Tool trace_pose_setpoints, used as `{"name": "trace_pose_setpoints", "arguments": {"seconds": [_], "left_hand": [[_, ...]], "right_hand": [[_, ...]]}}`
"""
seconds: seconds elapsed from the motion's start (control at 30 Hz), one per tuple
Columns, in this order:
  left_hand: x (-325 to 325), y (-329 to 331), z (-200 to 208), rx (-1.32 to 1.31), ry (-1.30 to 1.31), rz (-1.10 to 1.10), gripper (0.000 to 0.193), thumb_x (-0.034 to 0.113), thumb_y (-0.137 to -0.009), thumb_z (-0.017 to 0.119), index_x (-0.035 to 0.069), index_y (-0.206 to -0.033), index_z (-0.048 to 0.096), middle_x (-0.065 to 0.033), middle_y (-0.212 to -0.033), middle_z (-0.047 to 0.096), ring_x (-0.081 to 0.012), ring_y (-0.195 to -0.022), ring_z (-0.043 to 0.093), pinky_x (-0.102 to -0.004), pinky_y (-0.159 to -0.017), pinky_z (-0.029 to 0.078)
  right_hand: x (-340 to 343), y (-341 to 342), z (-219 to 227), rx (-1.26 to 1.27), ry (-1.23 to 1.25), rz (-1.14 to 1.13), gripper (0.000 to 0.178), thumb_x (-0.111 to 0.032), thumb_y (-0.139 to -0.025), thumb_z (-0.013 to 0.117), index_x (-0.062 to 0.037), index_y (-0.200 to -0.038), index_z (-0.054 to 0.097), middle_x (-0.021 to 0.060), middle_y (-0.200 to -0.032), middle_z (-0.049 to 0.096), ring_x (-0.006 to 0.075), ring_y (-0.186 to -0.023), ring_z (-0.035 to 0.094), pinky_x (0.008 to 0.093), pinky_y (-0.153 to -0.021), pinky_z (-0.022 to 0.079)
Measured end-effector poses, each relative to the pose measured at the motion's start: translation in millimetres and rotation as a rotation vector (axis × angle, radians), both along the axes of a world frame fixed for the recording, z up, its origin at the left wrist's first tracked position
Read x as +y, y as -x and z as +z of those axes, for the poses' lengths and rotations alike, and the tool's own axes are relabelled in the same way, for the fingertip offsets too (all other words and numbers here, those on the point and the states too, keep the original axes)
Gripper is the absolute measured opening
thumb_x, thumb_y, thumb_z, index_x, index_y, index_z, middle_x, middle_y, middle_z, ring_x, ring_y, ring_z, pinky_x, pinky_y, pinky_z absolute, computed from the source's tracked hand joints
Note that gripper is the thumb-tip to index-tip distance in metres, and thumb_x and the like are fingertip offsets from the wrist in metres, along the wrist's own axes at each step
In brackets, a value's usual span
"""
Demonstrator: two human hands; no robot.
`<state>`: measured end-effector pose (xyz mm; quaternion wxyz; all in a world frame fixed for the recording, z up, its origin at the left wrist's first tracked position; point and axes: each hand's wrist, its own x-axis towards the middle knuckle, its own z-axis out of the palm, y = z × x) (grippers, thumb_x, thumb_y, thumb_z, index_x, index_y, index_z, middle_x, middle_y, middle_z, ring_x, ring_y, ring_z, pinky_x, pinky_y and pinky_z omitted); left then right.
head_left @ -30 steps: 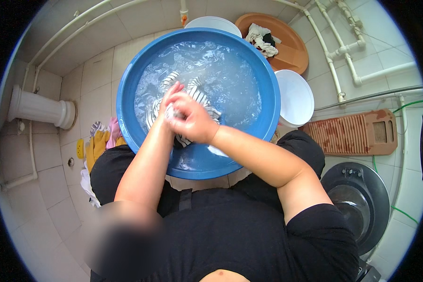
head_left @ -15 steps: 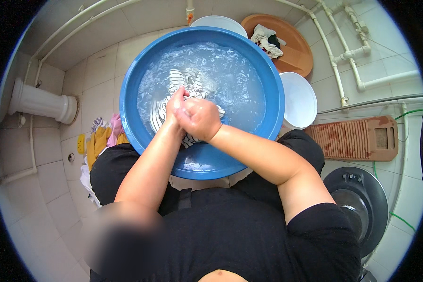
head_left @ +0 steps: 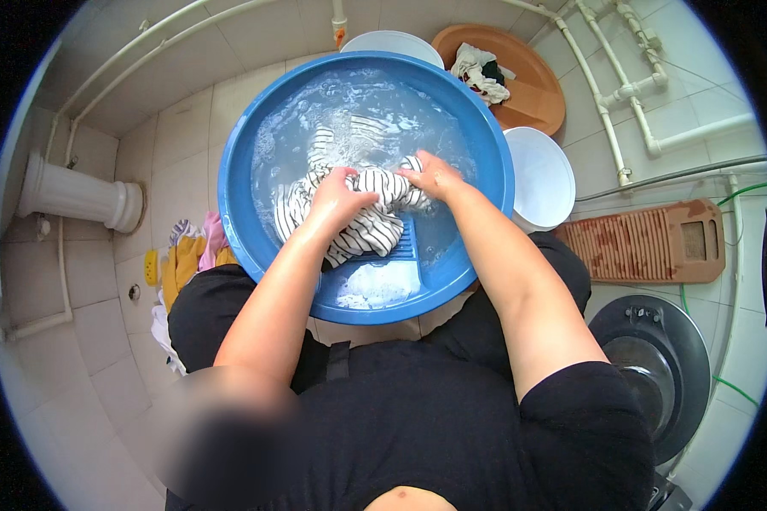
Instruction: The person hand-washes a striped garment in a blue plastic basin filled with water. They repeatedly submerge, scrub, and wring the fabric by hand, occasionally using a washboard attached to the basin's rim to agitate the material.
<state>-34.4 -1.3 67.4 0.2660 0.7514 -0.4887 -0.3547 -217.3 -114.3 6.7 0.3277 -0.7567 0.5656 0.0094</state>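
Observation:
A wet white garment with dark stripes lies bunched in a big round blue basin of cloudy, sudsy water. Part of the cloth is under water and part rests on the basin's built-in ridged washboard. My left hand is curled over the middle of the bunch, thumb toward the right. At the cloth's right end, my right hand pinches a fold between thumb and fingers. The two hands are apart, with a twisted stretch of fabric between them.
Right of the basin are a white bucket, a brown washboard and a dark basin. Behind stands an orange-brown basin holding clothes. Yellow and pink laundry lies at left, near a white pedestal.
My hands, clasped together over the cloth before, have moved apart, the right one going right. The striped garment is spread wider, and the built-in washboard now shows.

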Motion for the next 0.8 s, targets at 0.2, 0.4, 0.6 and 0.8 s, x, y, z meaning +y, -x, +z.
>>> {"name": "trace_pose_setpoints", "arguments": {"seconds": [0.2,0.4,0.6,0.8], "left_hand": [[-7.2,-7.3,-20.3,0.730,0.007,0.431,0.028,0.007,-0.073,0.060,0.005,-0.101,0.055,-0.0114,-0.083,0.059,-0.0179,-0.076,0.058,-0.0316,-0.068,0.047],[-7.6,-5.8,4.2,1.528,0.074,0.669,0.023,0.024,-0.089,0.044,0.007,-0.101,0.051,-0.0101,-0.091,0.060,-0.0249,-0.088,0.058,-0.0395,-0.085,0.044],[1.3,-18.7,-38.4,1.830,0.170,0.214,0.032,0.032,-0.089,0.046,0.004,-0.102,0.055,-0.0035,-0.073,0.055,-0.0171,-0.067,0.053,-0.0334,-0.059,0.046],[-8.7,11.8,-22.3,1.379,0.029,0.701,0.026,0.030,-0.090,0.043,0.008,-0.083,0.055,-0.0076,-0.079,0.059,-0.0204,-0.069,0.056,-0.0348,-0.062,0.046]], "right_hand": [[-2.9,-1.8,-34.2,-0.139,0.180,-0.212,0.052,-0.050,-0.079,0.050,-0.0014,-0.092,0.063,0.0216,-0.098,0.060,0.0343,-0.095,0.056,0.0381,-0.085,0.042],[78.1,-94.2,35.0,-1.029,0.226,-0.075,0.024,-0.025,-0.076,0.063,-0.0029,-0.084,0.059,0.0147,-0.090,0.058,0.0264,-0.087,0.056,0.0332,-0.074,0.045],[116.6,-94.4,84.9,-0.864,0.619,0.405,0.020,-0.024,-0.072,0.067,-0.0070,-0.076,0.059,0.0103,-0.085,0.057,0.0285,-0.078,0.057,0.0337,-0.069,0.046],[63.8,-86.8,40.1,-0.733,0.439,-0.101,0.030,-0.038,-0.071,0.060,-0.0084,-0.065,0.059,0.0141,-0.067,0.058,0.0322,-0.061,0.057,0.0379,-0.056,0.047]]}}
